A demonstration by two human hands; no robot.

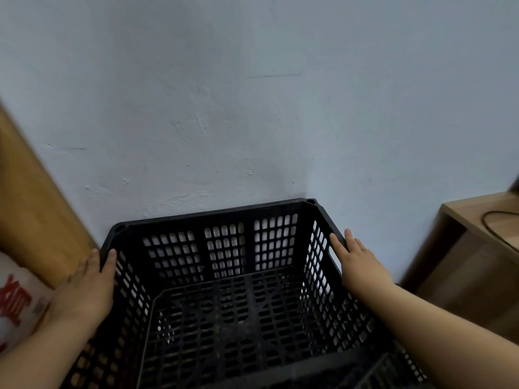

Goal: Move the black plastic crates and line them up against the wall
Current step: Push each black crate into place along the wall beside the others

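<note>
Across the lower half of the frame, both forearms reach forward to an empty black perforated plastic crate [248, 240], one hand on each side rim, probably so that it can be pushed squarely and kept from twisting. At lower left, the left hand [87, 284] straddles the left rim, thumb hooked over to the inside and fingers laid along the outside wall, pinching the edge. Right of centre, the right hand [356, 256] mirrors it on the right rim, thumb on the inner edge and fingers over the outer side. The crate lies between the two hands and extends past them, its far rim at mid-frame close to or touching the pale blue-grey plaster wall [252, 108]; the rim slants a little in the frame, so it may need a slight turn to sit flush. A white bag with red print [16, 299] and a slanting wooden panel [31, 206] flank it on the left, and a brown wooden cabinet [477, 276] stands on the right.
</note>
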